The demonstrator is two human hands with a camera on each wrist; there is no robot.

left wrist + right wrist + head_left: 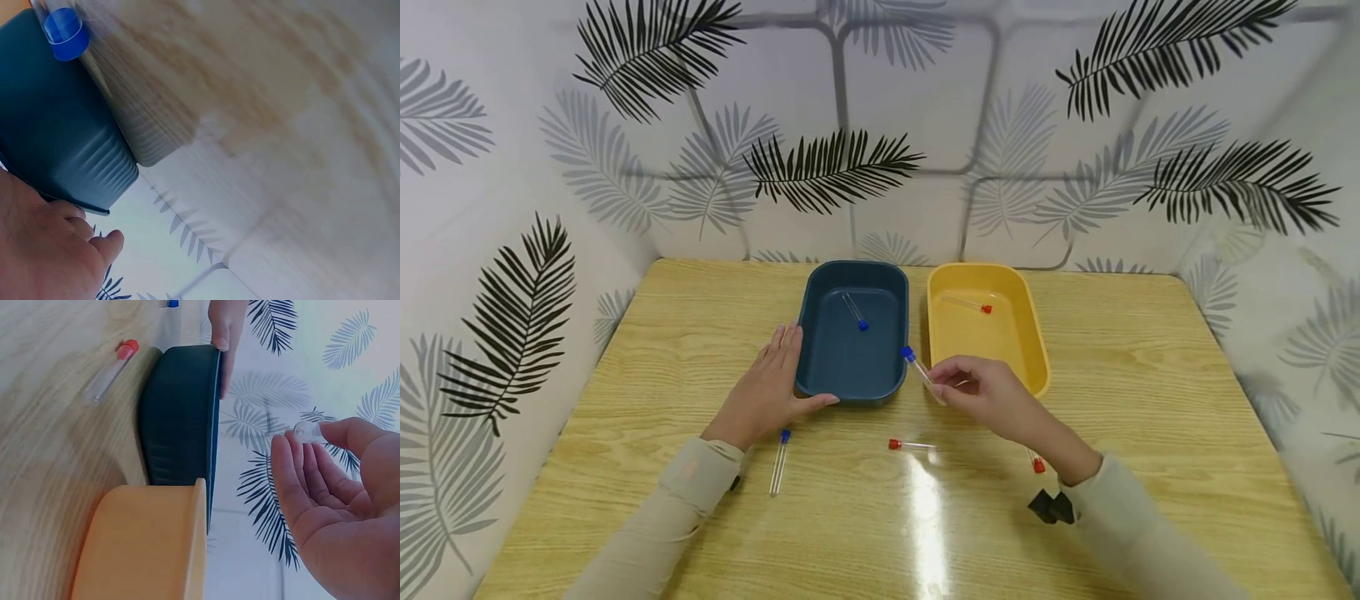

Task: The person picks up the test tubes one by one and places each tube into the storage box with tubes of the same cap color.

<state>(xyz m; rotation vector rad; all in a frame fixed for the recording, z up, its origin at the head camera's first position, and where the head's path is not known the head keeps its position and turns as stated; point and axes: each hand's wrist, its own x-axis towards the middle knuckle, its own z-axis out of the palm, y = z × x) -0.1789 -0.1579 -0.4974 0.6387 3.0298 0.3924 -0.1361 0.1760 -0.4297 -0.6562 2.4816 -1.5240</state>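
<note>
My right hand [992, 396] pinches the lower end of a clear test tube [917, 363] by thumb and fingertips. Its blue cap points up and left, over the gap between a dark blue bin [850, 367] and a yellow bin [981, 342]. In the right wrist view the tube's rounded bottom [305, 432] shows between the fingertips. My left hand [766, 385] rests on the blue bin's left edge, fingers straight, thumb along the near rim. Inside the blue bin lies a blue-capped tube [855, 312]; the yellow one holds a red-capped tube [974, 305].
On the wooden table [700, 333], a blue-capped tube [779, 463] lies near my left wrist. A red-capped tube [912, 446] lies in front of the bins. Another red cap [1037, 465] shows beside my right forearm, its tube partly hidden. A leaf-patterned wall [910, 100] stands behind.
</note>
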